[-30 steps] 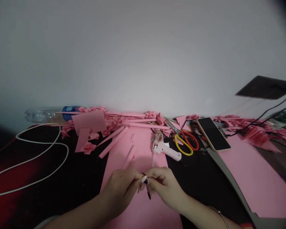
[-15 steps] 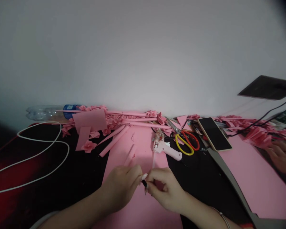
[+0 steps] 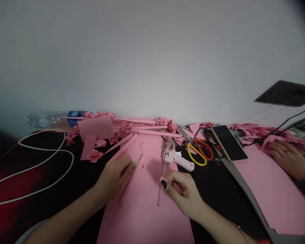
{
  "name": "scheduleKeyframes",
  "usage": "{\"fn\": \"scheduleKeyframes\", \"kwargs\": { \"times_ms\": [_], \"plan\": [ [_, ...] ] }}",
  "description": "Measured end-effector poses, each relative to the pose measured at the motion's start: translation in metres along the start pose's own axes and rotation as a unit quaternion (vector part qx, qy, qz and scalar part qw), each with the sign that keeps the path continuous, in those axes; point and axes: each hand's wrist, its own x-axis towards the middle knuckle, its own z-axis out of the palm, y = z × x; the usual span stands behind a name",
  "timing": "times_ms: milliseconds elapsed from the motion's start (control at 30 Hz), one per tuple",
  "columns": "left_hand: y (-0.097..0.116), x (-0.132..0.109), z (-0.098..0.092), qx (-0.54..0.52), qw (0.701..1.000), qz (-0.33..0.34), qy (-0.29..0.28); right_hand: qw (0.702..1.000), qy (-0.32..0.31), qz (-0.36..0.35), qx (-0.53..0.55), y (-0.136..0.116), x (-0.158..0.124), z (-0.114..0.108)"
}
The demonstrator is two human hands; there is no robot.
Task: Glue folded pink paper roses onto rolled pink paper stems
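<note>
My left hand [image 3: 115, 179] is closed at the upper part of a rolled pink paper tube [image 3: 128, 189], its thumb lying along the tube and the other fingers partly hidden. Between thumb and forefinger, my right hand [image 3: 181, 191] pinches a small pink paper piece [image 3: 163, 179]. A thin glue stick [image 3: 159, 198] runs from the back of the white glue gun [image 3: 178, 159] down beside those fingertips. Beneath both hands lies a long pink paper sheet [image 3: 147, 223] on the black table.
Scissors [image 3: 197, 154] with yellow and red handles lie beside a phone [image 3: 230, 142]. Paper flowers [image 3: 122, 128] and rolled tubes line the wall. A plastic bottle [image 3: 49, 119] and white cable [image 3: 71, 159] are left. Another person's hand [image 3: 289, 159] touches pink paper at right.
My hands, together before, have moved apart. The left has gone up and left to the paper tube; the right has shifted slightly right and up with the small paper piece. The other person's hand has moved further in.
</note>
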Motion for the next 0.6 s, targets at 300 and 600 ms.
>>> {"fn": "scheduleKeyframes", "kwargs": {
  "times_ms": [300,600],
  "plan": [
    [-0.012,0.009,-0.002,0.107,0.987,-0.082,-0.082,0.928,0.205,0.02,-0.312,0.023,0.021,-0.063],
    [-0.008,0.009,-0.003,0.128,0.981,-0.119,-0.086,0.894,0.237,0.096,-0.368,0.049,0.026,-0.089]
  ]
}}
